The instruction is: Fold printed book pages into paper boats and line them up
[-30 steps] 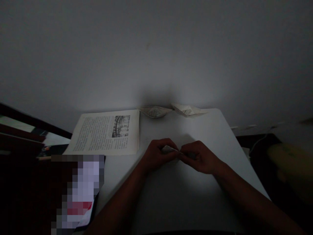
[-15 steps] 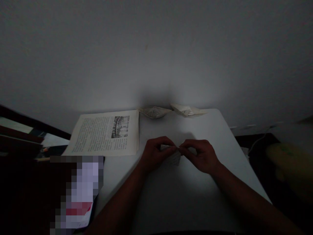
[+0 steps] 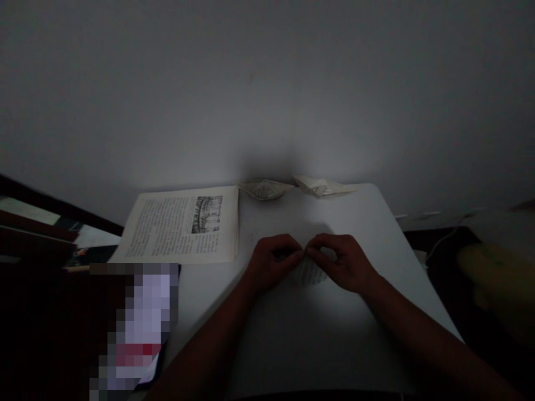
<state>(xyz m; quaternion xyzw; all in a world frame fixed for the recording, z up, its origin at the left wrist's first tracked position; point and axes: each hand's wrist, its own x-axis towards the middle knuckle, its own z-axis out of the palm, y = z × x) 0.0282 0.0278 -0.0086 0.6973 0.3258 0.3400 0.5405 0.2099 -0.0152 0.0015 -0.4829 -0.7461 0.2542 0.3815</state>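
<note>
Both hands meet over the middle of a white table (image 3: 317, 334). My left hand (image 3: 271, 263) and my right hand (image 3: 343, 262) pinch a small folded piece of printed paper (image 3: 310, 273) between fingertips, thumbs touching at its top. The paper hangs below the fingers, spread open toward me, and is partly hidden by them. Two finished paper boats, one (image 3: 265, 189) left and one (image 3: 324, 186) right, sit at the table's far edge against the wall.
An open printed book (image 3: 184, 225) with a picture lies on the table's left side. A blurred-out object (image 3: 134, 328) sits at the near left. Dark clutter lies left of the table, a cable and a yellowish object (image 3: 497, 278) to the right.
The hands rose slightly and drew their fingertips together at the top of the paper. The folded paper has opened out below the fingers, showing more printed surface.
</note>
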